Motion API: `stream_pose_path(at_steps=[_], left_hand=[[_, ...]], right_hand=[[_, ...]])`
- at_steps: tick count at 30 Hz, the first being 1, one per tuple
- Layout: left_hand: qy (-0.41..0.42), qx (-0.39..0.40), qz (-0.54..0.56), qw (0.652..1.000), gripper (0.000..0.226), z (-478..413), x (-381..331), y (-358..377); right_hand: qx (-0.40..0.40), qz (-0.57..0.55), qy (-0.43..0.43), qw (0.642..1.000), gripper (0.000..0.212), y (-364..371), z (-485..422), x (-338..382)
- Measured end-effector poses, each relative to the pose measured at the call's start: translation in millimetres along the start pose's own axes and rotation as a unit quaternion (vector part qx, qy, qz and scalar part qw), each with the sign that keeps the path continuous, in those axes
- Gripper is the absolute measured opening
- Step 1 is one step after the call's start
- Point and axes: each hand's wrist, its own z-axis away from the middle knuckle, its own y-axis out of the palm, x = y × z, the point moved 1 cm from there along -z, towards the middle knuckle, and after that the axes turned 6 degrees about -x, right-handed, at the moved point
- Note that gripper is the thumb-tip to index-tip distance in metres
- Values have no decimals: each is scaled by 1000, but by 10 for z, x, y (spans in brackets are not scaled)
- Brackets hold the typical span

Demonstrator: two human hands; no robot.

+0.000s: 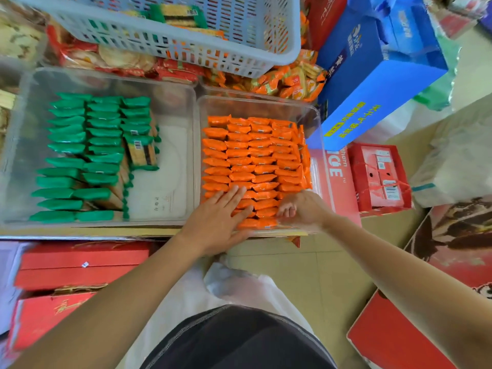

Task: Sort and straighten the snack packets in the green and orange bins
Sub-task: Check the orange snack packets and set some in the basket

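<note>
Two clear plastic bins sit side by side. The left bin (170, 107) holds rows of green snack packets (103, 141), with one packet (139, 150) lying label-up across the right row. The right bin (255, 102) is packed with rows of orange snack packets (253, 161). My left hand (221, 217) lies flat with straight fingers on the orange packets at the bin's near edge. My right hand (300, 209) is at the near right corner of that bin, fingers curled around the bin's rim beside the packets.
A pale blue slotted basket (170, 46) with more packets stands behind the bins, over loose orange and red snack bags. A blue carton (372, 75) leans at the right. Red gift boxes (77, 265) lie at the near left, red cartons (378, 177) at the right.
</note>
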Motion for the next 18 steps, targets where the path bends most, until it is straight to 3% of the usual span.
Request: stream_pose_path(at_steps=[6,12,15,18], left_hand=[[4,5,-1,1000,113,-2,8,18],[13,-2,12,1000,109,5,22,3],[30,-15,13,999,94,1,57,10],[43,-23,16,999,75,-28,58,-18]], right_hand=[[-5,-38,4,999,12,27,-12,-60],[-40,-115,-27,992,4,7,64,6],[-43,-126,-33,991,14,16,70,76],[-32,-129,-10,991,3,43,41,33]])
